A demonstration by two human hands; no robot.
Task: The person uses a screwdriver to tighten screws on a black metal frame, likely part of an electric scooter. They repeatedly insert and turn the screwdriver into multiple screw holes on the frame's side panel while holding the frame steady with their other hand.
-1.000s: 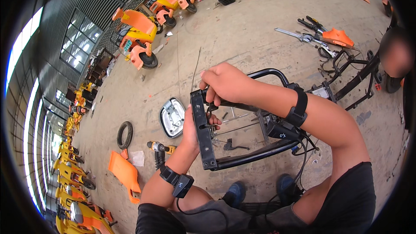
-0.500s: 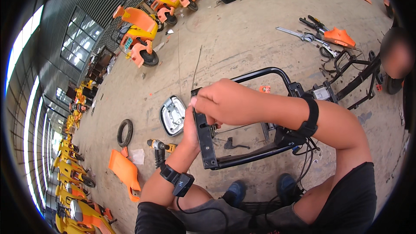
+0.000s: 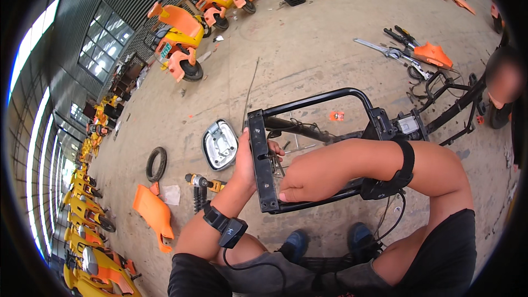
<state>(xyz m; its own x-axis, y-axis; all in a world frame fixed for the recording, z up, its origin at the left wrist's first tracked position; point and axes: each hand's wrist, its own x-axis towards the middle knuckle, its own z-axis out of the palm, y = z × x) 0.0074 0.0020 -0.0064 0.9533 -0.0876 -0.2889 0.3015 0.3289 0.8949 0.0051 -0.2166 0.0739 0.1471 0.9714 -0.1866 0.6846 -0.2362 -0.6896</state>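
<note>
A black tubular metal frame [image 3: 330, 95] stands in front of me, with a flat crossbar [image 3: 260, 157] at its left end. My left hand [image 3: 245, 159] is wrapped around this crossbar; its thumb side lies on the outer face, and fingertips show inside the frame. My right hand [image 3: 308, 179] is closed inside the frame, close to the crossbar's near end, thumb pointing at the bar. What its curled fingers hold, if anything, is hidden. Thin metal pieces [image 3: 279, 166] show between the two hands.
Left on the floor lie a silver-and-black cover [image 3: 220, 144], a tyre [image 3: 157, 164], a yellow power drill [image 3: 212, 182] beside a coil spring [image 3: 199, 199], and an orange panel [image 3: 153, 212]. Scooters [image 3: 179, 33] stand behind. Another person is at the right edge, near more frame parts [image 3: 440, 91].
My right hand has moved from the crossbar's far end down toward its near end, inside the frame. My left hand keeps its hold on the bar.
</note>
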